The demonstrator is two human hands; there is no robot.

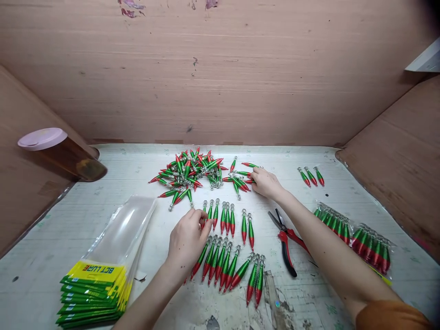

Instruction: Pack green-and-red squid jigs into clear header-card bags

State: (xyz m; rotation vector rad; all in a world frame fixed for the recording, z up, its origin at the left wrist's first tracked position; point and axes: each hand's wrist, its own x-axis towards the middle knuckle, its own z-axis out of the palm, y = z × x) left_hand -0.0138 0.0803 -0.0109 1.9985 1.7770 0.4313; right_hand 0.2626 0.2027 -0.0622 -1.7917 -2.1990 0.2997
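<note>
The left hand (187, 236) is at the left end of near lure rows (227, 220); the right hand (266, 183) meets lures right of the far heap (187, 169); neither grip is discernible.

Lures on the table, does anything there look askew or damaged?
One lure in the nearest row slants more than those beside it, and the tabletop near it looks worn, with dark patches.

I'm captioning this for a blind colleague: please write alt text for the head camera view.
A person's right hand is at loose red-and-green lures beside a heap, while the left hand is by rows of lures. Flat plastic bags are stacked at left; pliers and packed lures lie at right.
</note>
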